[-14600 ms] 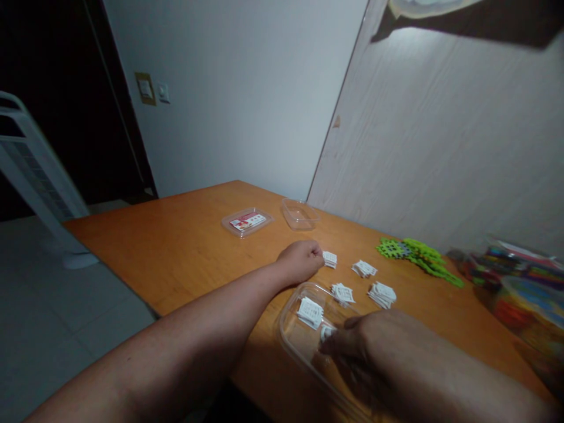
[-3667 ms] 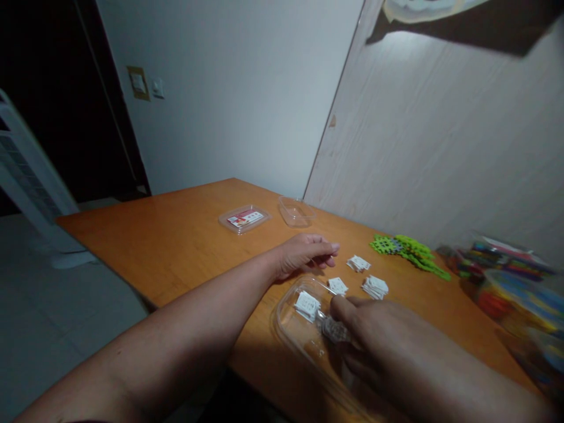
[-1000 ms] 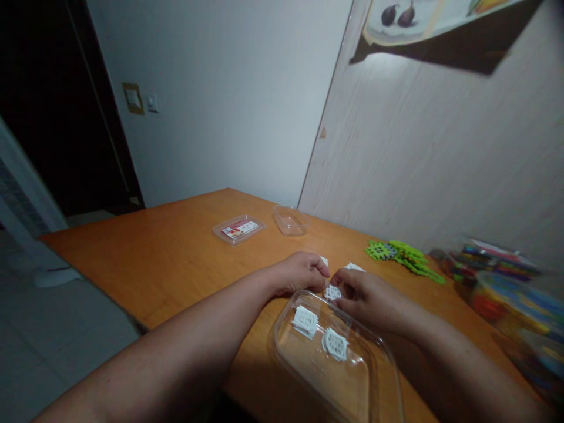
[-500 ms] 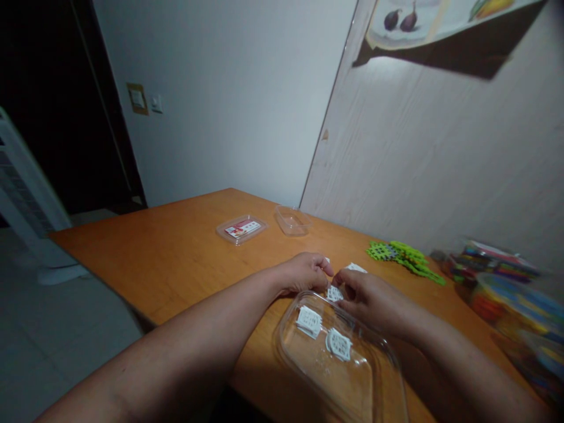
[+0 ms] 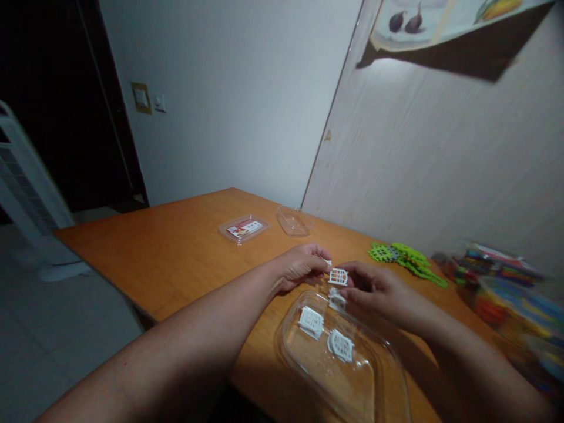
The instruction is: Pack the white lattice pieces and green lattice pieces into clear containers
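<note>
White piece (image 5: 338, 277): just lifted free of its pile (image 5: 337, 300), pinched by the right hand (image 5: 374, 285), three o'clock.
Left hand (image 5: 304, 264): ten o'clock, fingers bent, grip unclear.
Clear box (image 5: 326, 371): six o'clock, two stacks (image 5: 311, 322) inside.

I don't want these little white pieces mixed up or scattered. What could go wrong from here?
The right hand works at a white arched piece and a small pile just below it, so a slip could scatter that pile. Both hands are near the far rim of the clear container; a bump might topple the uneven white stacks inside.
</note>
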Tool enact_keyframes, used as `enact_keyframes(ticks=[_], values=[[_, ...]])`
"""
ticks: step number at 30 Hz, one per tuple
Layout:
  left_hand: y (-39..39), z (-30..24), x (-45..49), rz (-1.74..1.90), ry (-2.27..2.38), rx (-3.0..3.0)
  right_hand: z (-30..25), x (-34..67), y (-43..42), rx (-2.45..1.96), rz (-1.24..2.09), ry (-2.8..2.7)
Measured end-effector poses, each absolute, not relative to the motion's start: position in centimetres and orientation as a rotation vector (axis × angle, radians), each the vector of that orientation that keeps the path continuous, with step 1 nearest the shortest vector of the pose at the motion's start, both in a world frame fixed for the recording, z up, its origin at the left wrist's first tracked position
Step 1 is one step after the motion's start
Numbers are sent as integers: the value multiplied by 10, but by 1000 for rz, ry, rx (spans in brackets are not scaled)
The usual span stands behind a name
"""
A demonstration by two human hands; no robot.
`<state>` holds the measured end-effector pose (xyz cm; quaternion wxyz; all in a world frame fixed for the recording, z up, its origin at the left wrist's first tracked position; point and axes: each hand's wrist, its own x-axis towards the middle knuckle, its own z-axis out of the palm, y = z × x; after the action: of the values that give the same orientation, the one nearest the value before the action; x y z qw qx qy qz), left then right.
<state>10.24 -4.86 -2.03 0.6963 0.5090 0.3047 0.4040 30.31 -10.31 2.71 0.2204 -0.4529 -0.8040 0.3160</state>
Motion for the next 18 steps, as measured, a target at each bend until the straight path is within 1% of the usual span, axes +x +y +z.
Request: enact_keyframes(ticks=[3, 7, 9, 14, 18], values=[[-51, -17, 102, 896, 645, 1074, 24, 302, -101, -1195, 913, -2141], [-53, -13, 102, 864, 583, 1018, 18, 298, -99, -1118, 876, -2050], [-54, -12, 102, 831, 550, 1011, 16, 295, -100, -1092, 807, -2027], [-59, -12, 104, 746, 474, 981, 18, 292, -103, -1121, 475, -2061], [-60, -12, 104, 697, 479, 972, 20, 292, -105, -1162, 492, -2074]])
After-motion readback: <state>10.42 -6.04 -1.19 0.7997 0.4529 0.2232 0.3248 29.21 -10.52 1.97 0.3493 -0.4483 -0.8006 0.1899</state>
